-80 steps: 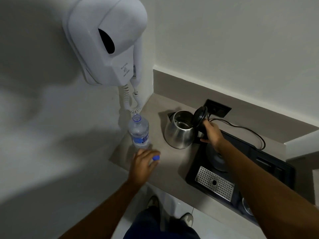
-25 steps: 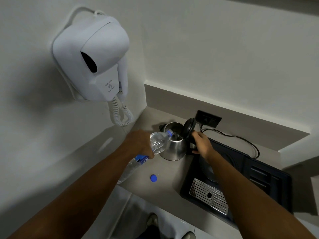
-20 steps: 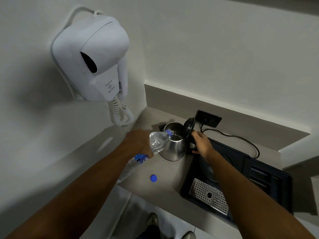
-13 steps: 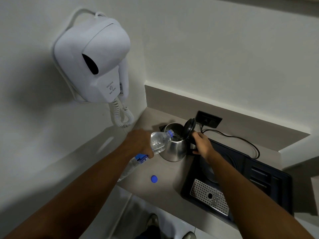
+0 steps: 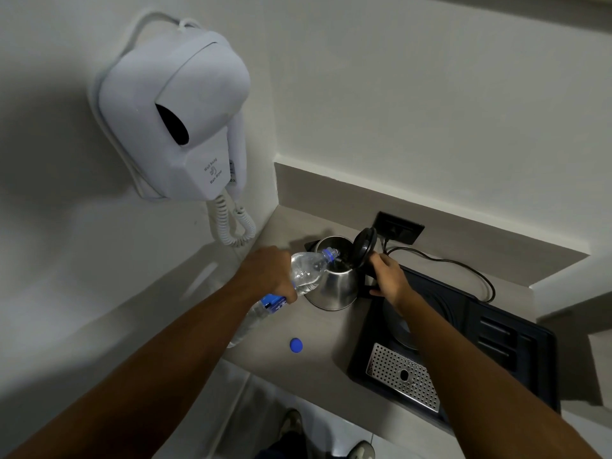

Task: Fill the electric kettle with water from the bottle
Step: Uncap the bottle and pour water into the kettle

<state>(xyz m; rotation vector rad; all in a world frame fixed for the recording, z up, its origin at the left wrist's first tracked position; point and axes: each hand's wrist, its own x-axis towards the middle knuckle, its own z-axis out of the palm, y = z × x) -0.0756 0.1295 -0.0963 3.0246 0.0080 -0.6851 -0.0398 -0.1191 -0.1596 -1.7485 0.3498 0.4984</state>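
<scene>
The left hand [image 5: 269,272] is wrapped around the middle of the plastic bottle [image 5: 299,276], tipped as it was half a second ago, its open neck over the mouth of the electric kettle [image 5: 336,279] at frame centre. Little has changed since then; the bottle's angle and the kettle's spot look the same. The right hand [image 5: 388,278] is closed on the kettle's black handle, with the lid [image 5: 363,246] standing open just above it. Water shows in the bottle's upper part; whether a stream is running I cannot tell, and the kettle's inside is too dark to judge its level. The blue cap [image 5: 295,345] lies on the counter [image 5: 318,366] below the bottle, apart from it. A black tray [image 5: 490,339] sits at right, and a wall hair dryer [image 5: 175,120] hangs upper left.
</scene>
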